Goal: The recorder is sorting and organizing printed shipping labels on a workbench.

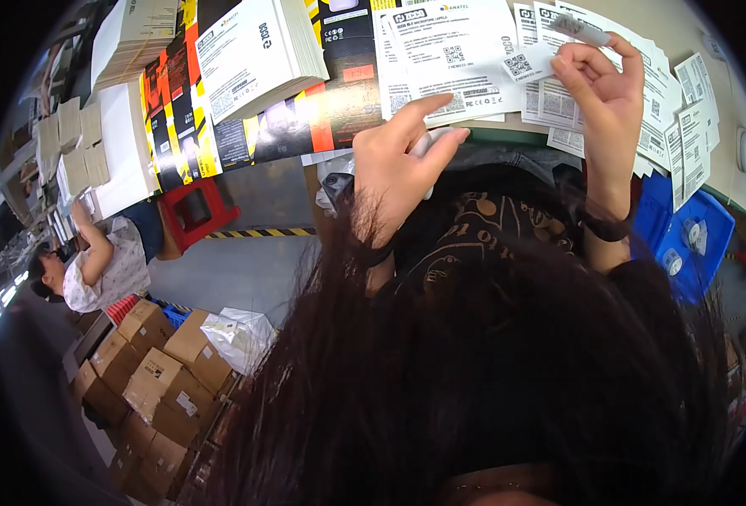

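My right hand (605,101) pinches a small white label (523,64) with a square code between thumb and forefinger. A greyish see-through strip (579,30) shows at the upper fingers of that hand. The label hovers over the right edge of a white printed sheet (449,59). My left hand (402,164) is at the table's near edge, its forefinger stretched toward the sheet's lower part and its thumb apart. Something white (429,145) shows between that thumb and the palm, mostly hidden by the hand, whose other fingers are curled out of sight.
More printed sheets (655,93) fan out at the right. A thick stack of printed sheets (259,59) stands on a black, orange and yellow printed surface (297,118) at the left. A blue bin (697,244) is at the right; cardboard boxes (166,388), a red stool (196,211) and another person (107,266) are at the left.
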`<state>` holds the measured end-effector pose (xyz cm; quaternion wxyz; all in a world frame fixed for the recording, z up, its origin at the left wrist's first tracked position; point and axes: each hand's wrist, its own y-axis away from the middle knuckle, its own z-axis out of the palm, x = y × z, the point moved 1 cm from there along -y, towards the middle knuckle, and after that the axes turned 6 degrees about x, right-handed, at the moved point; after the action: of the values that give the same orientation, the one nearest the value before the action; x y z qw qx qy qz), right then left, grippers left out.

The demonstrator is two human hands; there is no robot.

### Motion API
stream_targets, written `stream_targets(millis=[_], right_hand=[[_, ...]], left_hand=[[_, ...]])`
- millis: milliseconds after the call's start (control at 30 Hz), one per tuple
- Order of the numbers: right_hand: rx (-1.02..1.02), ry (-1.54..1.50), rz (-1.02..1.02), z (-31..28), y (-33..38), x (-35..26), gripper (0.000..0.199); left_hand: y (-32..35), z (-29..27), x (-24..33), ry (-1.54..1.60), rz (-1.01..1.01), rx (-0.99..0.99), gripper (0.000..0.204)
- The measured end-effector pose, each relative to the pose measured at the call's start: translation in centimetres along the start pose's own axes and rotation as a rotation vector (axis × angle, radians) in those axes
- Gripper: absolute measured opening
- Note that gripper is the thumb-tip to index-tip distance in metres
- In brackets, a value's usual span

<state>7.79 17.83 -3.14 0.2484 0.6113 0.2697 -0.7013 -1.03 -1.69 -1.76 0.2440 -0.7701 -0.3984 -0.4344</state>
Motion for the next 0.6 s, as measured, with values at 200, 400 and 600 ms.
stream_targets(millis=[200,400,600], right_hand=[[-0.06,-0.015,-0.002,0.8,0.5,0.1,0.052],[-0.128,0.012,0.041,1.3,0.7,0.1,0.054],[-0.191,-0.011,0.047,1.4,0.6,0.6,0.053]], left_hand=[[-0.2,0.6,0.9,0.034,0.165,0.01,0.012],[-0.5,0.6,0.4,0.037,0.161,0.003,0.009],[-0.6,0.8,0.1,0.059,0.165,0.046,0.008]])
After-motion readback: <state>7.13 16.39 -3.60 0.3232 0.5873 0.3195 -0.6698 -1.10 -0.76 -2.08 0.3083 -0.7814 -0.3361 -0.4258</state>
